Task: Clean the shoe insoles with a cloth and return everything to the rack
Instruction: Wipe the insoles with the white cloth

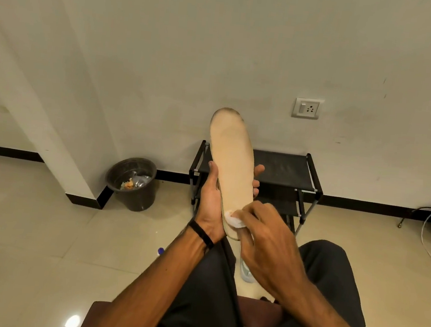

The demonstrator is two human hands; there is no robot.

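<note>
I sit facing the black shoe rack [282, 170], which stands against the wall at 12 o'clock from my knees. My left hand [211, 205] holds the tan insole [231, 165] upright between us, thumb along its left edge and fingertips [259, 169] wrapped round the right edge, so the toe end points up to 12 o'clock and the heel sits low by my wrist. My right hand [267, 244] pinches a small white cloth [235, 220] against the heel end, fingers curled close over the wad.

To do this wipe well, I judge I should keep the left grip firm at mid-length so the thin insole does not bend away under pressure, and run the cloth in long strokes from heel toward toe. The dark grime at the toe rim, at 12 o'clock on the insole, looks like the part needing most rubbing; I should shift my left hand higher for support there. The cloth is small, so I should turn it to a fresh face as it soils.

A pale shoe [246, 273] shows between my legs at 6 o'clock from the insole, and a black dustbin [133, 184] stands at 9 o'clock from the rack
</note>
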